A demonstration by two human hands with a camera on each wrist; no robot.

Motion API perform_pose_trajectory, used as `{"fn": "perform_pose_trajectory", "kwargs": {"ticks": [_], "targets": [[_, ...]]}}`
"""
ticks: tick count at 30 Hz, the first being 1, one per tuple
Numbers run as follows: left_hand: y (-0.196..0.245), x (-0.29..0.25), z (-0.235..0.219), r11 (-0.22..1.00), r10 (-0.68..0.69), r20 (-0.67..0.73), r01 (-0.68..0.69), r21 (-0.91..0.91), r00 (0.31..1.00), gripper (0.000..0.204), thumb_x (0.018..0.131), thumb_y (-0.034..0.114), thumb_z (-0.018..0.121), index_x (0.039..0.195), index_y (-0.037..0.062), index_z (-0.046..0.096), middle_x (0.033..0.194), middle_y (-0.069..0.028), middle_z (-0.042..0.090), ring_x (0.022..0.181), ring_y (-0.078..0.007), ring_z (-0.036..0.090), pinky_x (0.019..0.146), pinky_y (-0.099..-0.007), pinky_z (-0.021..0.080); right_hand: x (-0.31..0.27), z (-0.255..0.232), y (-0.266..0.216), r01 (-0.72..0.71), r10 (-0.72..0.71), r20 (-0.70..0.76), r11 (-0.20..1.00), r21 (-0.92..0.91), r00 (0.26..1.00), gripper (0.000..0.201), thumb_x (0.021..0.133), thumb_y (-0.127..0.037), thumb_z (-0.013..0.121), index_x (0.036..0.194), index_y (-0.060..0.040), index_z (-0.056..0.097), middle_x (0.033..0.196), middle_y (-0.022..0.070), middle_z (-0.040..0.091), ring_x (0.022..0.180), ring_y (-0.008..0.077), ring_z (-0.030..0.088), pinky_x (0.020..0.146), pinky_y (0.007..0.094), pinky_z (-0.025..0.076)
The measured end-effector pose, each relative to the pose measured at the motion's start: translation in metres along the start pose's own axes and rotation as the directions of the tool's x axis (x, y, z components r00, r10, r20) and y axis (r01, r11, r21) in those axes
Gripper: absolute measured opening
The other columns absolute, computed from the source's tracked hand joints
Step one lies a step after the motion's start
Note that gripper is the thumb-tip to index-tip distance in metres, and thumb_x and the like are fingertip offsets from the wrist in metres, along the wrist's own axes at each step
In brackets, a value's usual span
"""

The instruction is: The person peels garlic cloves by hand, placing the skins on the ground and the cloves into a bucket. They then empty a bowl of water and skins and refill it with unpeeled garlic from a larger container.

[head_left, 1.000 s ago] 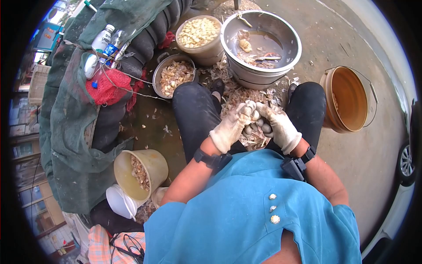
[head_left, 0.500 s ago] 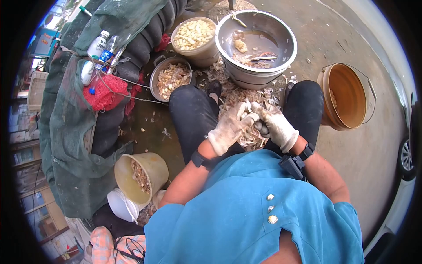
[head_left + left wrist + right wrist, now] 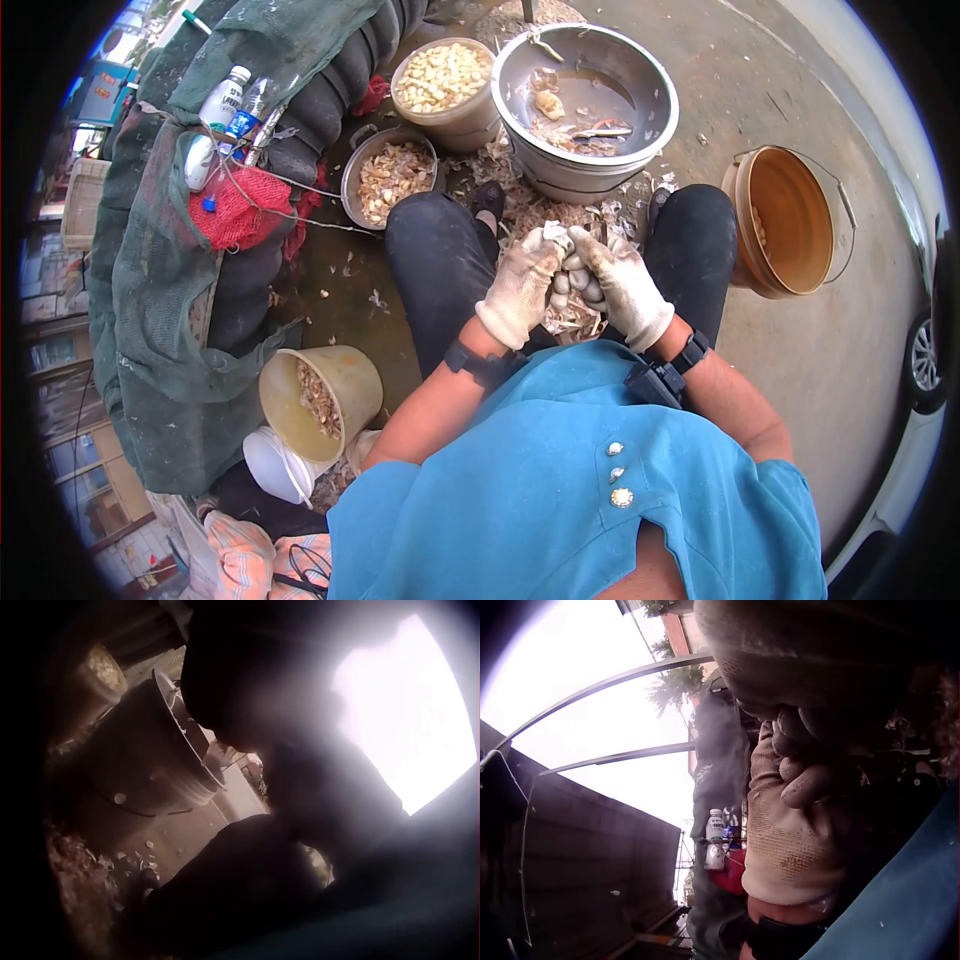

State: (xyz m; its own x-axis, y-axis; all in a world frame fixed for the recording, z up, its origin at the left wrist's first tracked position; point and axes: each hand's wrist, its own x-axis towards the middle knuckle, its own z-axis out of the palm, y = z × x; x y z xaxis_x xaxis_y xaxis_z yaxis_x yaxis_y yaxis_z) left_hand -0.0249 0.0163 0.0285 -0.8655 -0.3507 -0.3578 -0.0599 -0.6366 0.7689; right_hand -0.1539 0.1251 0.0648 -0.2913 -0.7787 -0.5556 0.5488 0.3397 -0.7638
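Both hands wear pale knit gloves with grey fingertips and meet between the knees in the head view. The left hand (image 3: pixel 522 285) pinches a small whitish garlic clove (image 3: pixel 555 232) at its fingertips. Against the same clove, the right hand (image 3: pixel 628 290) has its thumb and curled fingers closed in. In the right wrist view the left glove (image 3: pixel 791 840) shows soiled, its cuff above a black strap, while the right glove (image 3: pixel 802 656) looms dark above it. Papery garlic skins (image 3: pixel 572 320) lie below the hands. Deep shadow hides the grip in the left wrist view.
Ahead stands a metal basin (image 3: pixel 648 130) with murky water and scraps. Left of it are a tub of peeled cloves (image 3: pixel 480 122) and a pot of cloves (image 3: pixel 352 185). An orange-brown bucket (image 3: pixel 800 225) stands right; a cream bucket (image 3: pixel 350 380) lies tipped at left.
The hands stay together between the knees while their fingers shift around the clove. The left fingers, spread across toward the right hand half a second ago, are now drawn back and more upright.
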Motion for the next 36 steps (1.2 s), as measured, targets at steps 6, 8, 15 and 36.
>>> {"fn": "perform_pose_trajectory", "kwargs": {"ticks": [6, 8, 15, 36], "targets": [[0.007, -0.003, 0.005, 0.972, -0.019, -0.049, 0.007, -0.236, 0.999, 0.026, 0.103, 0.029, 0.049, 0.115, 0.0065, 0.054, 0.088, -0.0021, 0.057, 0.072, -0.0083, 0.053, 0.059, -0.0183, 0.042, 0.002, -0.005, 0.001, -0.010, -0.017, 0.135, 0.981, 0.196, 0.991, 0.030, 0.100, -0.034, 0.056, 0.100, -0.0055, 0.063, 0.071, -0.0041, 0.054, 0.052, 0.0014, 0.040, 0.043, 0.0167, 0.028], [0.009, -0.004, 0.005, 0.968, -0.007, -0.084, -0.015, -0.252, 0.996, 0.027, 0.103, 0.029, 0.048, 0.116, 0.0061, 0.054, 0.087, -0.0021, 0.057, 0.071, -0.0087, 0.053, 0.059, -0.0193, 0.043, 0.003, -0.007, 0.001, -0.022, -0.025, 0.175, 0.965, 0.263, 0.984, 0.029, 0.101, -0.035, 0.056, 0.102, -0.0071, 0.063, 0.073, -0.0044, 0.055, 0.054, 0.0014, 0.041, 0.043, 0.0167, 0.029], [0.000, -0.012, -0.008, 0.999, 0.027, -0.195, -0.030, -0.013, 0.980, 0.025, 0.104, 0.027, 0.048, 0.117, 0.0065, 0.056, 0.077, -0.0001, 0.052, 0.066, -0.0104, 0.051, 0.059, -0.0234, 0.043, 0.000, -0.014, -0.005, 0.034, -0.076, 0.150, 0.964, 0.265, 0.986, 0.026, 0.102, -0.029, 0.054, 0.103, -0.0047, 0.062, 0.083, -0.0010, 0.061, 0.057, 0.0017, 0.041, 0.044, 0.0165, 0.030], [0.001, -0.009, 0.007, 0.977, 0.207, -0.088, -0.203, 0.061, 0.974, 0.041, 0.097, 0.019, 0.055, 0.133, -0.0013, 0.052, 0.107, -0.0018, 0.064, 0.079, -0.0050, 0.056, 0.066, -0.0175, 0.046, -0.005, -0.006, -0.003, 0.099, -0.097, 0.028, 0.992, -0.080, 0.995, 0.027, 0.094, -0.033, 0.066, 0.105, -0.0088, 0.064, 0.079, -0.0089, 0.055, 0.061, -0.0008, 0.041, 0.051, 0.0177, 0.029]]}}
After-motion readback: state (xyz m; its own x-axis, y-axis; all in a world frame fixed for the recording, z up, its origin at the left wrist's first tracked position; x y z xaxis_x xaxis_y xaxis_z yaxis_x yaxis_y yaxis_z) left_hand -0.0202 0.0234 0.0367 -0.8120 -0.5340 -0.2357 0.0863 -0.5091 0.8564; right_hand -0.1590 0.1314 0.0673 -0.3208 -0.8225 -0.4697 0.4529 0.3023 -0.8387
